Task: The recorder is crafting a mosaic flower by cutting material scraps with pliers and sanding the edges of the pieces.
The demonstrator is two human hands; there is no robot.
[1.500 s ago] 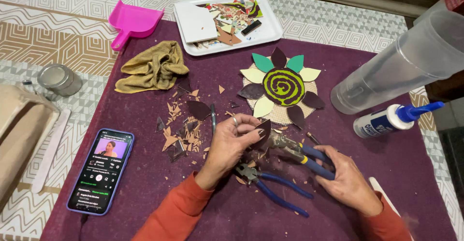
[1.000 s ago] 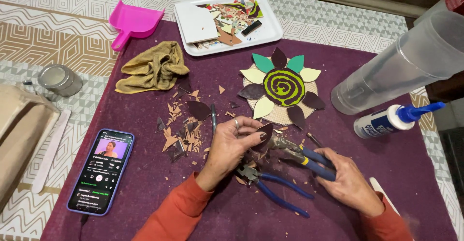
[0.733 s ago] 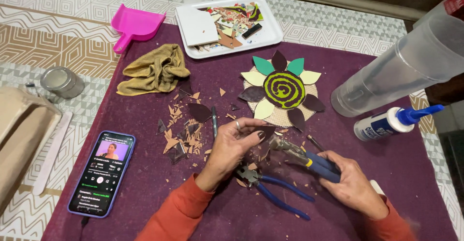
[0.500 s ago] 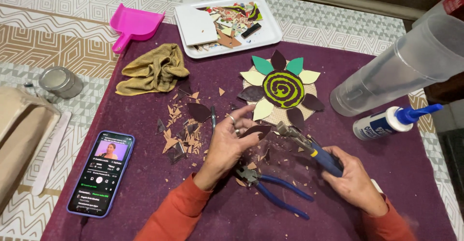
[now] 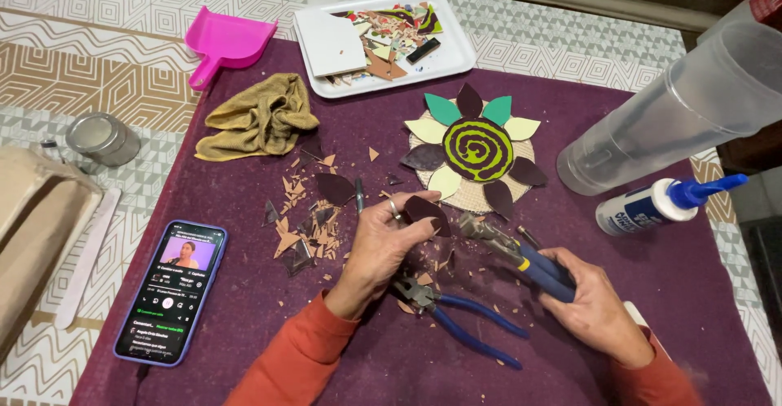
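While the big purple cloth [image 5: 244, 308] covers the table, a clear plastic tub [image 5: 684, 113] lies on its side at the far right. A white tray [image 5: 460, 48] of broken bits sits far off, with a pink dustpan [image 5: 224, 43] to its left. A phone [image 5: 169, 290] lies near on the left. A flower picture [image 5: 476, 155] made of tile petals sits in the middle.

The right hand [image 5: 599, 312] grips blue-handled nippers [image 5: 513, 255]. The left hand [image 5: 389, 247] pinches a dark petal piece [image 5: 425, 213] just in front of the flower. To snip well, I think the piece should be held still and only a tiny edge bitten off each time. A second pair of pliers [image 5: 456, 316] lies under the left wrist. Small chips [image 5: 301, 227] lie scattered to the left.
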